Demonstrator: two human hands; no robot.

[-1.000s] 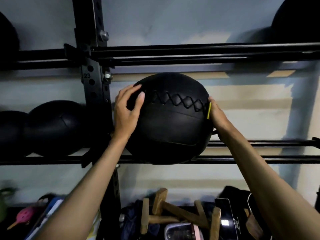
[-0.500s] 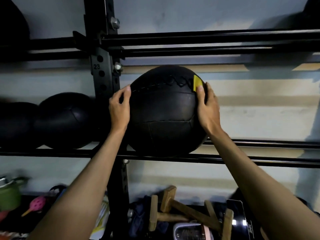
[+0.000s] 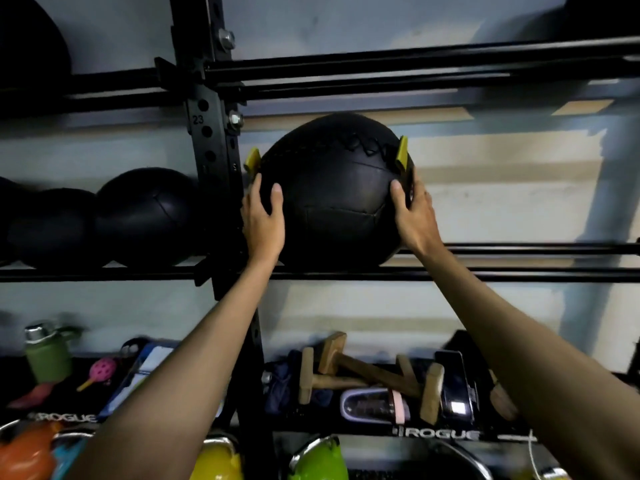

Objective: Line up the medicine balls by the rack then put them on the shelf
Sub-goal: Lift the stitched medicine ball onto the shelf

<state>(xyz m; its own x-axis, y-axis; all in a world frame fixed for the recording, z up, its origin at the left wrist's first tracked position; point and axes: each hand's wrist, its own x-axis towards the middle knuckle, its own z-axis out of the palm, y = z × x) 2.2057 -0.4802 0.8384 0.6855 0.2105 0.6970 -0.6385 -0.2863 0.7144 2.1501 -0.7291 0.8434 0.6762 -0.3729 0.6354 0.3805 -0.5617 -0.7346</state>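
Observation:
A black medicine ball with laced stitching and yellow tabs sits on the two black rails of the middle shelf, just right of the rack's upright post. My left hand presses flat against the ball's left side and my right hand presses against its right side, fingers spread over the curve. Two more black medicine balls rest on the same shelf left of the post.
An upper shelf rail runs above, with dark balls at its far left and right corners. Below lies a cluttered shelf with wooden parallettes, a green bottle, a phone and a pink ball. Coloured kettlebells stand at the bottom edge.
The ball has rolled on the rails so its lacing moved to the top back. Both hands slid lower down its sides. The view tilted downward, showing more of the lower shelf.

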